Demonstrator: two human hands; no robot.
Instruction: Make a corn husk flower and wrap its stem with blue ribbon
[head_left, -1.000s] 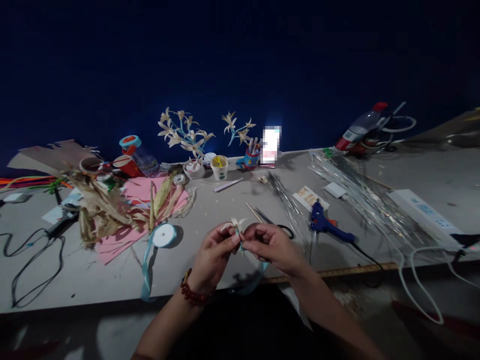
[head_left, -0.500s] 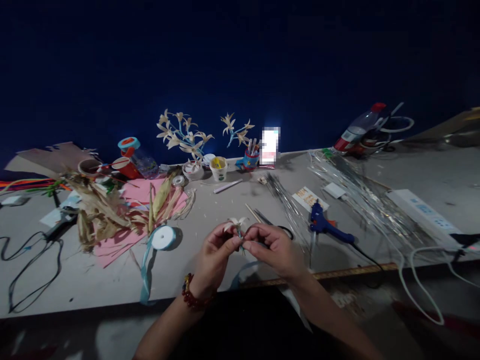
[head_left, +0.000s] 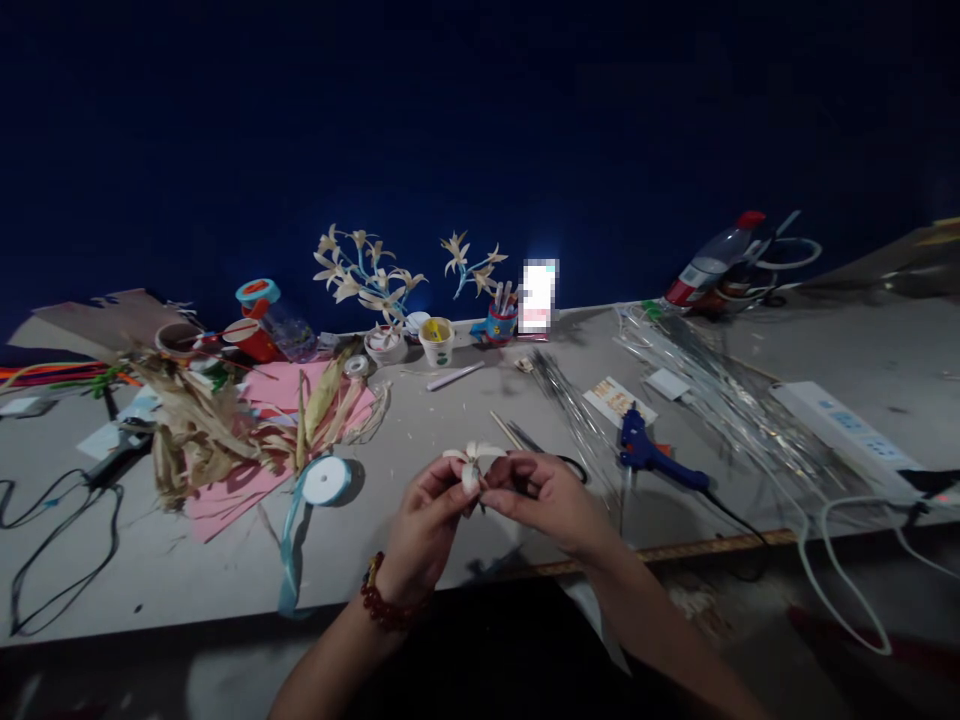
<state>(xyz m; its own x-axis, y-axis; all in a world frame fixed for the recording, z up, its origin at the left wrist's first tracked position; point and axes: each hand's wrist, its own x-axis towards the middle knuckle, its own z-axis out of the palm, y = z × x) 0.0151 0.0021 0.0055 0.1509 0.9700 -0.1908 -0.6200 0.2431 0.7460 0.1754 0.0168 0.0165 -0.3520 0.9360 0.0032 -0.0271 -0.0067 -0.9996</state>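
Observation:
A pale handmade flower [head_left: 474,457] with thin petals is held near the table's front edge, between my two hands. My left hand [head_left: 433,505] pinches it from the left with thumb and fingers, just below the petals. My right hand [head_left: 544,500] is closed at its right side, thumb against the fingertips by the stem; the stem is mostly hidden by my fingers. Behind my right hand lie scissors [head_left: 529,437], partly covered. To the left rests a roll of light blue ribbon [head_left: 325,481], its loose end trailing to the table edge.
Dried corn husks [head_left: 202,425] lie over pink paper [head_left: 217,505] at left. A blue glue gun [head_left: 652,450] and wire bundles [head_left: 574,410] are at right, with a power strip [head_left: 847,435]. Behind stand finished flower sprays [head_left: 367,270], a white cup [head_left: 437,345] and a lit, blurred screen [head_left: 538,295].
The flower has turned in my fingers, its petals now facing more toward me, and the blue-tinted stem is less visible. My hands stay in nearly the same place.

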